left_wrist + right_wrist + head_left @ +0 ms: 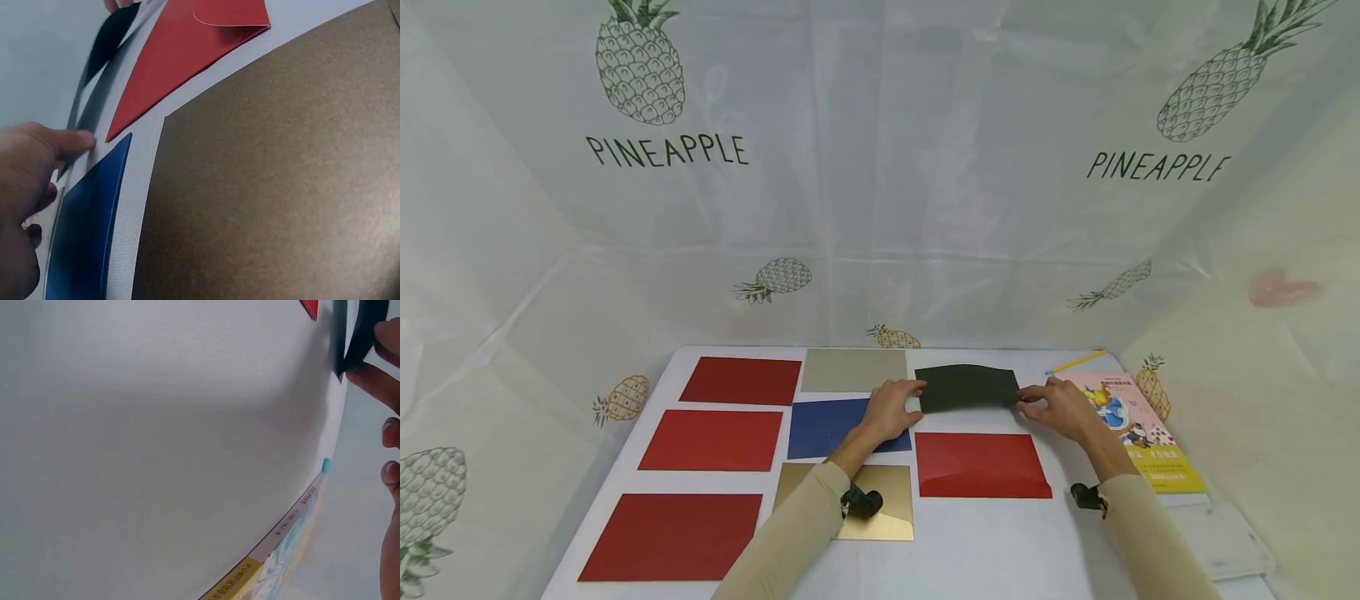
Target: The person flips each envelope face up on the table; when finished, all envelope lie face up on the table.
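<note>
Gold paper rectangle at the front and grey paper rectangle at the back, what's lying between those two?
In the head view, a blue paper rectangle lies between them, partly hidden by the person's left hand.

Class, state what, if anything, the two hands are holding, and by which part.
A dark green, rectangular paper piece: the left hand grips its left end, the right hand pinches its right end.

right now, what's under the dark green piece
The white table shows around the dark green piece, shaded near it in the right wrist view. Most of what is directly beneath is covered by the piece, so whether anything lies there can't be told.
</note>
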A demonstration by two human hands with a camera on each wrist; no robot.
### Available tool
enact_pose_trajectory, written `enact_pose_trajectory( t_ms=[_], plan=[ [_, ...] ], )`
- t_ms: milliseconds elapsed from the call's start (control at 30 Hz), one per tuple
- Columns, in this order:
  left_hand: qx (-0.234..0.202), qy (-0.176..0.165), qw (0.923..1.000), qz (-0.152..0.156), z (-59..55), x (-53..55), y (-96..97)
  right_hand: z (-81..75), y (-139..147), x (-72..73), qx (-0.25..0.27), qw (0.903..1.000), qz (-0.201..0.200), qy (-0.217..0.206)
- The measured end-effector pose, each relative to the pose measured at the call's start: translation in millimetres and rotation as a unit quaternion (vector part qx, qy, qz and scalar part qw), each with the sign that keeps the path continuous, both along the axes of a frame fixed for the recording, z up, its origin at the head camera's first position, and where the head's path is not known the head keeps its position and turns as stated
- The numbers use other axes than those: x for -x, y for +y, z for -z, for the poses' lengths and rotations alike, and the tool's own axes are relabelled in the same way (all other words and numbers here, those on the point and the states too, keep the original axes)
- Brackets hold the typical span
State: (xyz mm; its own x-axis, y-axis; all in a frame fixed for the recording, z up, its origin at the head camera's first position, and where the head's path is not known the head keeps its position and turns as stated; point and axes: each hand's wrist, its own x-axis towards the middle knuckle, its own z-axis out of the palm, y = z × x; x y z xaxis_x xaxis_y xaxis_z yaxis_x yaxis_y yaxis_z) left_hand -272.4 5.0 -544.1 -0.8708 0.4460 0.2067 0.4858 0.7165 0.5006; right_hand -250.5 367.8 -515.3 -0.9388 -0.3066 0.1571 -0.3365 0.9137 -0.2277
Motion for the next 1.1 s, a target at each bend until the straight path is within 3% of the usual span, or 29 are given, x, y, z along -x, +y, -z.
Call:
enact_pose_trajectory(
  t_ms=[200,333,700,1100],
  plan=[
    [-0.015,0.058,0.9981,-0.013,1.7,2.2,0.3,-3.4,0,1.8,0.042,0.9889,-0.060,0.129],
    [-0.056,0.084,0.9947,-0.015,-1.5,3.7,-0.5,-11.0,2,4.1,0.073,0.9825,-0.054,0.163],
    [-0.119,0.111,0.9865,-0.014,-12.7,2.2,0.0,-34.9,1,7.2,0.084,0.9906,0.007,0.107],
    [-0.080,0.160,0.9839,0.005,-15.6,-0.6,-5.0,-48.0,-6,14.5,0.101,0.9935,0.018,0.049]
  ],
)
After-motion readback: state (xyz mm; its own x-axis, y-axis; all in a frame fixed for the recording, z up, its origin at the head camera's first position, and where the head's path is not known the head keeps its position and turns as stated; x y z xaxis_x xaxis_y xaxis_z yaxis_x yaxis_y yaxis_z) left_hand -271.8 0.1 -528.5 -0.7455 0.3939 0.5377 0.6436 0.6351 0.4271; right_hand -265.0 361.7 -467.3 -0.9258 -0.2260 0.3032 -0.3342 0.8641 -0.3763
